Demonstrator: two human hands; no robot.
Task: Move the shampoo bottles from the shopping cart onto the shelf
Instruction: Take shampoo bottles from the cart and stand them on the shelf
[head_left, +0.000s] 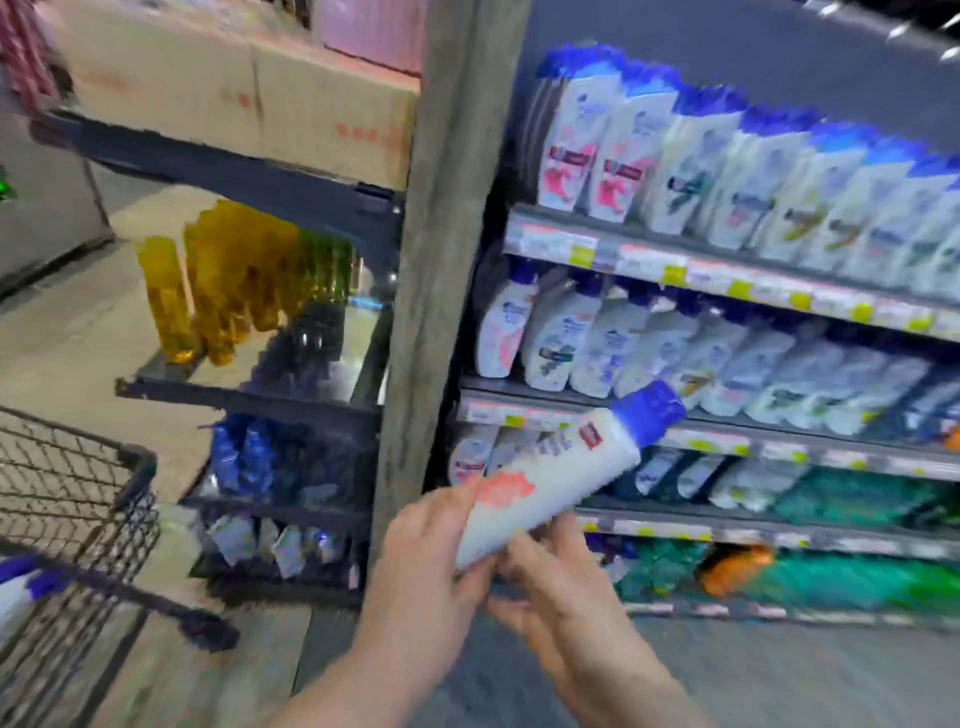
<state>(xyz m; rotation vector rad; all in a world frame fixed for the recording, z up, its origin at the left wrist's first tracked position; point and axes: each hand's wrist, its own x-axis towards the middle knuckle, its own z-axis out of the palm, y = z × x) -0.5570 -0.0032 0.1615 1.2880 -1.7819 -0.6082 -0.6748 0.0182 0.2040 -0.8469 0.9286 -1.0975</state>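
Note:
A white shampoo bottle (563, 465) with a blue cap is tilted, cap up and to the right, in front of the shelves (727, 270). My left hand (431, 551) grips its lower end from the left. My right hand (550, 587) holds the same end from below and the right. The black wire shopping cart (78, 499) stands at the lower left, with another blue-capped white bottle (21, 582) showing at its near edge. The shelves on the right carry rows of similar white bottles. The whole view is motion-blurred.
A grey pillar (441, 260) divides the shampoo shelves from a dark rack (291, 400) on the left with yellow bottles (218, 291), blue packets and cardboard boxes (249, 88) on top. Green and orange packs (831, 566) fill the lowest shelf.

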